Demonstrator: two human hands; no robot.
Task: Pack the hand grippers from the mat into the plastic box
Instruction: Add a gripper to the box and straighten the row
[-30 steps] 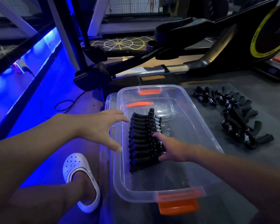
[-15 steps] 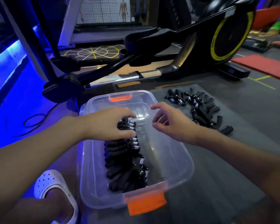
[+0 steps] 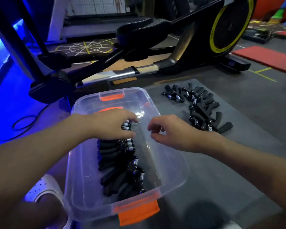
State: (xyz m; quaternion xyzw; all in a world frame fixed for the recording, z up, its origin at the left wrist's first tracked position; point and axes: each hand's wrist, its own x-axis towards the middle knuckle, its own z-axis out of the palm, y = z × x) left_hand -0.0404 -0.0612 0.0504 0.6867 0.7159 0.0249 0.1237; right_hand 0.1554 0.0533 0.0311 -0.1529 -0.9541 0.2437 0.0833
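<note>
So the loose hand grippers (image 3: 201, 106) are lying in a strung-out pile on the mat (image 3: 248, 156), off to the right of the right hand (image 3: 170, 132) and a bit beyond it. The pile's long line runs away from the person. Its near end sits just past that hand's wrist and its far end is well beyond the fingertips. Most have their spring ends toward the box and their handles splayed outward. The right hand is clearly the nearer one. The left would have to cross the whole plastic box (image 3: 173, 156) to get there.

The right hand hangs over the box's right-side wall with its fingers loosely curled and nothing in them. The left hand (image 3: 112, 125) is down inside the box on the far end of the packed row (image 3: 120, 164), thumb and fingers curled around the top few. It's a bit blurry, so I can't swear whether it's gripping them or just steadying them.

Compared with a second ago, the hands have basically swapped jobs. Back then the right hand was in the box on the row, and the left was spread above the box's left rim. My guess is the next move is a reach right for another gripper.
</note>
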